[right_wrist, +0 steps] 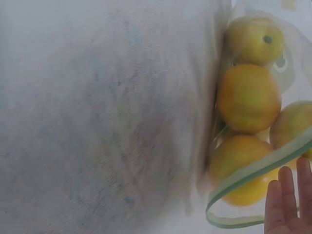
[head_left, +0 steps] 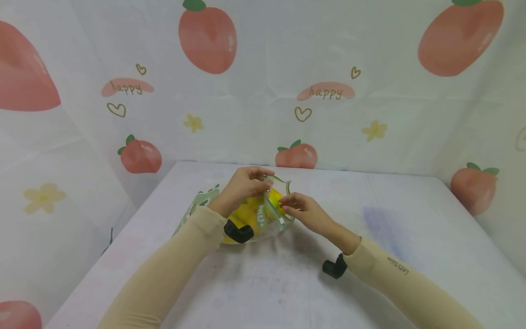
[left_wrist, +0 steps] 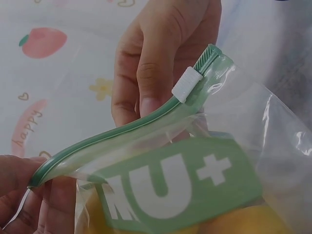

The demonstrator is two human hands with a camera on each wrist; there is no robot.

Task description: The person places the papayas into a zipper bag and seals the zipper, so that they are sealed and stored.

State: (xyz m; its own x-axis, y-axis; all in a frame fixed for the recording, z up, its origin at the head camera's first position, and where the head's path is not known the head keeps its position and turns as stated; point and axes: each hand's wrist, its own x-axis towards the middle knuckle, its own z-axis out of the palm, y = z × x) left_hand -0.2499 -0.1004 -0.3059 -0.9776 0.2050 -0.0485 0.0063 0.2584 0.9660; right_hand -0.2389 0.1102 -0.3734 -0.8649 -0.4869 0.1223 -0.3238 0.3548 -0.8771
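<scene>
A clear zip bag (head_left: 261, 216) with a green zip strip (left_wrist: 105, 139) and a white slider (left_wrist: 186, 85) lies on the table. Inside are several round yellow-orange fruits (right_wrist: 249, 98). My left hand (head_left: 245, 185) pinches one end of the strip between thumb and fingers, holding that edge up. My right hand (head_left: 307, 213) is at the bag's mouth, across from the left one. Its fingers (right_wrist: 284, 197) look nearly straight beside the strip in the right wrist view. In the left wrist view, part of the right hand is hidden behind the strip, near the slider.
The white table (head_left: 320, 292) reaches back to a fruit-printed cloth (head_left: 255, 114). A green patterned part of the bag (head_left: 201, 201) spreads left, behind the left forearm. Each wrist wears a black camera mount, the right one (head_left: 335, 267) close above the table.
</scene>
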